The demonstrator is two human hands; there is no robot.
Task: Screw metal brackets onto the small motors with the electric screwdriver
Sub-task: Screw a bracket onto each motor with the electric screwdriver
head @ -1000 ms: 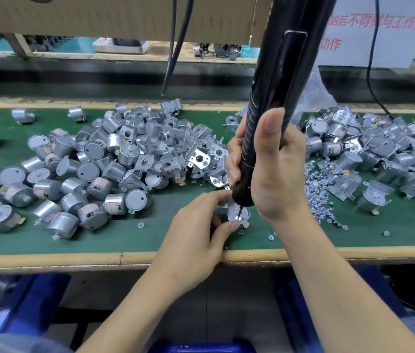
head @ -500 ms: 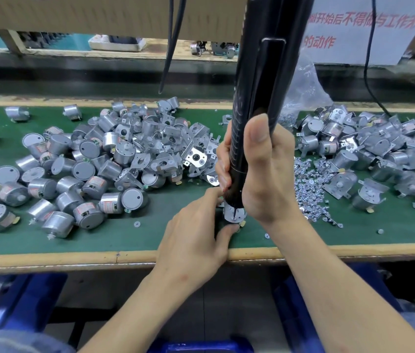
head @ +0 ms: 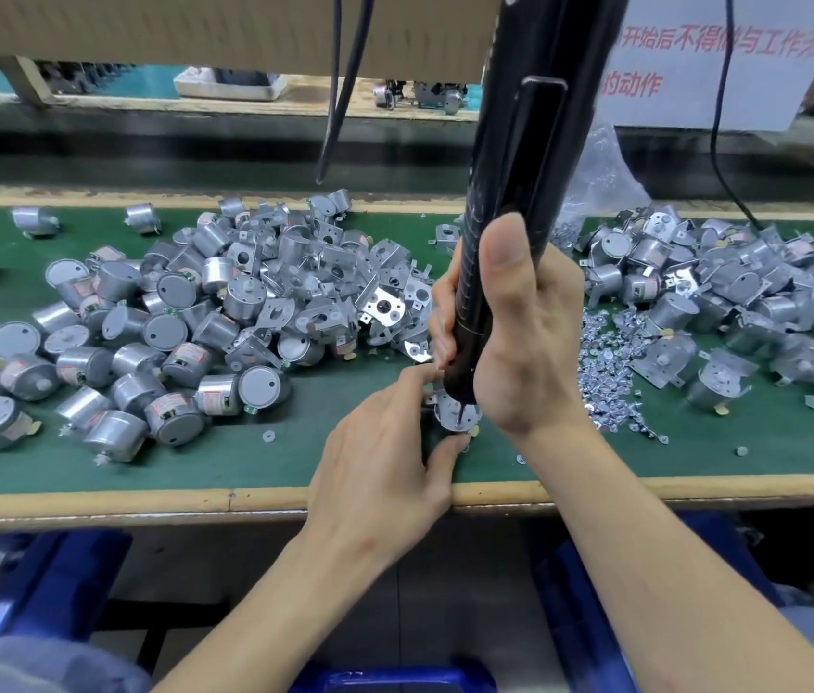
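The small silver round motor point(head: 445, 410) stands on the green bench mat point(head: 355, 462) close to the front edge. The thin sheet-metal bracket point(head: 469, 417) lies flat on its top face, and most of the can is hidden behind my fingers. My left hand point(head: 385, 457) pinches it low on the sides, thumb nearest me and fingertips round the far side. My right hand point(head: 510, 332) is wrapped round the lower barrel of the long black electric screwdriver point(head: 520, 167), thumb lying up along it, with the bit down on the bracket. I judge the motor to be light and rigid, and its wall smooth and round, so the driver's torque will want to spin it. The side wall is the place to grip it, firmly and well below the bit. The bracket looks stiff but thin, probably sharp at the edges, and it could slide off its holes until the screw bites. To my left lies a heap of loose silver motors point(head: 145, 342), with a tangle of bare brackets point(head: 335, 282) behind it. Just right of my wrist is a scatter of tiny screws point(head: 605, 362), and beyond them lie bracketed motors point(head: 720, 292).
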